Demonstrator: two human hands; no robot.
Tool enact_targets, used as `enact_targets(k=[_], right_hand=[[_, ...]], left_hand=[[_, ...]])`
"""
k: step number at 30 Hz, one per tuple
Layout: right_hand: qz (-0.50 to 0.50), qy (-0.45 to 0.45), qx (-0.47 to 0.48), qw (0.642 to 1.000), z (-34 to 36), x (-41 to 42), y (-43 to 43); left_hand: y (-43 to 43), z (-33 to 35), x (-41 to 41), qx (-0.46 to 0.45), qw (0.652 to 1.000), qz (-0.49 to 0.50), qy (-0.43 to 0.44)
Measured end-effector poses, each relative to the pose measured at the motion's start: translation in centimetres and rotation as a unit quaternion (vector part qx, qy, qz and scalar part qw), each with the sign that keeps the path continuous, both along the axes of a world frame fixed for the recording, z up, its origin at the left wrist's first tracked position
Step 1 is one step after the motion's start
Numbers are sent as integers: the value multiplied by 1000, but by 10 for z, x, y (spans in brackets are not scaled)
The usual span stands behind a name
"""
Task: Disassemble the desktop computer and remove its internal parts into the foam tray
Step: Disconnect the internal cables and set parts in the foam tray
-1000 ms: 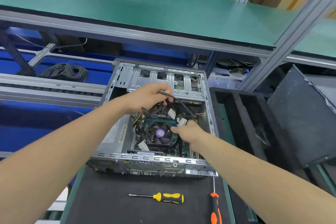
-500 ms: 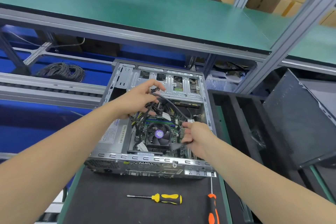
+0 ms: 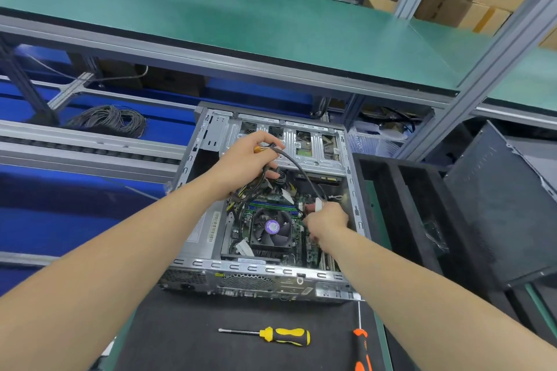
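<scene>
Grey steel desktop computer case [image 3: 256,280] lies opened on the black-matted worktop [image 3: 187,340], black foam tray [image 3: 388,190] just beside it. Fingers of the left hand [image 3: 250,163] clench a black cable bundle [image 3: 297,166]; those of the right hand [image 3: 327,220] pinch a white plug [image 3: 318,205]. Black cooler fan [image 3: 272,227] and green motherboard [image 3: 272,196] await removal.

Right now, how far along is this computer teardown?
Early. Done: the computer case lies open. In hand: the left hand grips a black cable, the right hand pinches a white connector. Left: the cooler fan and motherboard sit inside, not in the foam tray.
</scene>
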State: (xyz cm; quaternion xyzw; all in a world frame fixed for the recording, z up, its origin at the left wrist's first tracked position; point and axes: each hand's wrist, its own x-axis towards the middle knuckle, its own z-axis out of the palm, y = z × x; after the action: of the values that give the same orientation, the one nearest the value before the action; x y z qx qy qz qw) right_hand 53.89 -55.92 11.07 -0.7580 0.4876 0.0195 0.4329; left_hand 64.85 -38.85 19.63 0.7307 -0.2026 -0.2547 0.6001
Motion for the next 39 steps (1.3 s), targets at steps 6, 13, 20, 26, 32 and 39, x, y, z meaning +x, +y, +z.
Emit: enact_targets(k=[6, 13, 20, 26, 32, 39], right_hand=[[93, 9, -82, 992, -4, 9, -4], [24, 14, -45, 999, -5, 7, -14], [7, -33, 162, 986, 7, -7, 3], [110, -42, 229, 966, 31, -34, 0], [41, -59, 386, 920, 53, -43, 12], [63, 8, 384, 921, 65, -54, 9]], left_hand=[[-8, -8, 4, -33, 999, 16, 0], [-20, -24, 0, -17, 1000, -2, -3], [-19, -24, 1, -22, 1000, 8, -17], [-13, -22, 6, -55, 998, 12, 5], [-19, -14, 3, -36, 998, 7, 46], [-15, -11, -2, 49, 997, 38, 41]])
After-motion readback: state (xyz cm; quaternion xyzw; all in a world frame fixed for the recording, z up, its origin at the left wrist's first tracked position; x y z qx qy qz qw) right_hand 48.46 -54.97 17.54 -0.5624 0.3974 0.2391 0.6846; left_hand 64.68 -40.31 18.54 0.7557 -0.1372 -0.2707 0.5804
